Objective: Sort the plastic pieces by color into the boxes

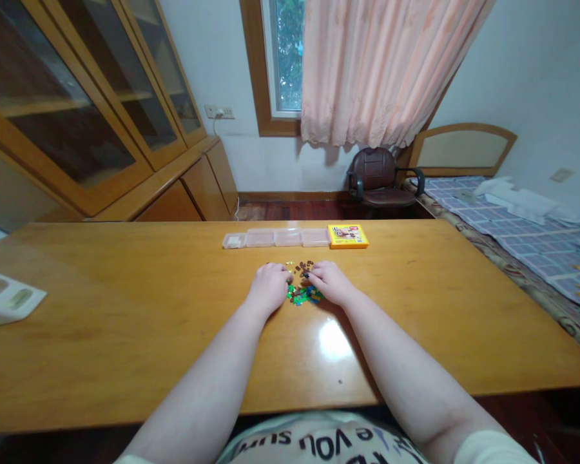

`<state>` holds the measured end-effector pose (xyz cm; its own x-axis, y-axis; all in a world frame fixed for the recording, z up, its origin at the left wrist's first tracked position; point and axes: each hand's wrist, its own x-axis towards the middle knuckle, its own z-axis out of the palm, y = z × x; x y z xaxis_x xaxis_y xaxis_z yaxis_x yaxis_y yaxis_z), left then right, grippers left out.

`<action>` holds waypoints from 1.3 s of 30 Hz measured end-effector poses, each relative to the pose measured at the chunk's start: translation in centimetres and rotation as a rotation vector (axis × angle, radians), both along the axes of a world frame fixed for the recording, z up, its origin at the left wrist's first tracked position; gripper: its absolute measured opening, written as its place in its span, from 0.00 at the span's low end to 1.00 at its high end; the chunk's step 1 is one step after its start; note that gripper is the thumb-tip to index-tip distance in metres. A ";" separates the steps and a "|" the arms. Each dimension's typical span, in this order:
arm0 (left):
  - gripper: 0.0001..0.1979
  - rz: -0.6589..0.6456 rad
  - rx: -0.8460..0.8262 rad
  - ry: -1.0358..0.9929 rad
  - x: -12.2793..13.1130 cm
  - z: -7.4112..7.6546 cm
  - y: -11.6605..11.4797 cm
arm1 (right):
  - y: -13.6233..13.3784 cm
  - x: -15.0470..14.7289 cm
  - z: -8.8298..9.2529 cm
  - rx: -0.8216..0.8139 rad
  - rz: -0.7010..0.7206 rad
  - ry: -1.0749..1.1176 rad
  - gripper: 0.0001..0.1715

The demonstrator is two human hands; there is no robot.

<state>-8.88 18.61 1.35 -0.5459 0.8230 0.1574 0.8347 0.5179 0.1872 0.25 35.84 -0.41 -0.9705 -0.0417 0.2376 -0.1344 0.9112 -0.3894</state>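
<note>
The left hand (pixel 269 287) is being held curled at the left side of the mixed pile (pixel 304 296) on the table (pixel 149 316), with the fingertips bent inward; whether a piece is being pinched cannot be told. The right hand (pixel 331 282) is being held opposite, with bent fingers and the thumb near the brown pieces (pixel 304 265); whether anything is being gripped at the tips cannot be told.

Separation by colour is being judged as partial: the brown pieces are lying in 1 loose group beyond the pile, and a few yellow pieces (pixel 290 263) are lying to their left. Green, blue, yellow and brown pieces are lying mixed nearest the body and are being counted as unsorted.

Beyond the hands, 1 row of clear containers (pixel 274 238) is extending to a yellow box (pixel 348 236). Print is being shown on the box, with 1 red mark, but is too small to be read. On the shirt (pixel 328 441), inverted lettering is being displayed: "YOU" is being read clearly, with "SUR" beside it
</note>
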 end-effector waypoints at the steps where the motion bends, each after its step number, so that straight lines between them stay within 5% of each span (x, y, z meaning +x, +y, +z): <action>1: 0.14 -0.020 -0.006 -0.003 0.2 0.1 0.0 | 0.1 0.0 0.0 -0.008 0.020 0.001 0.21; 6: 0.13 -0.146 0.006 -0.025 1.1 0.6 0.1 | 1.1 0.1 0.0 -0.054 -0.135 0.043 0.22; 13: 0.19 -0.259 -0.006 -0.068 2.9 -0.3 0.5 | 3.0 -0.1 -1.4 -0.404 -0.450 0.057 0.24; 22: 0.32 0.120 -0.202 -0.107 2.7 -2.0 0.6 | 2.2 -0.1 -0.7 -0.210 -0.293 -0.006 0.23; 32: 0.32 0.154 -0.247 -0.075 2.0 -1.6 0.6 | 2.0 0.0 -0.2 -0.053 -0.337 -0.071 0.24; 39: 0.29 0.004 -0.141 -0.106 -1.3 -3.3 1.0 | 1.6 0.0 -0.4 -0.036 -0.220 -0.035 0.22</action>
<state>-10.15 19.66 -1.96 -0.5566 0.8305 -0.0184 0.8120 0.5486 0.1991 0.25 37.49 -0.81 -0.9630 0.1797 0.2010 0.0801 0.9024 -0.4233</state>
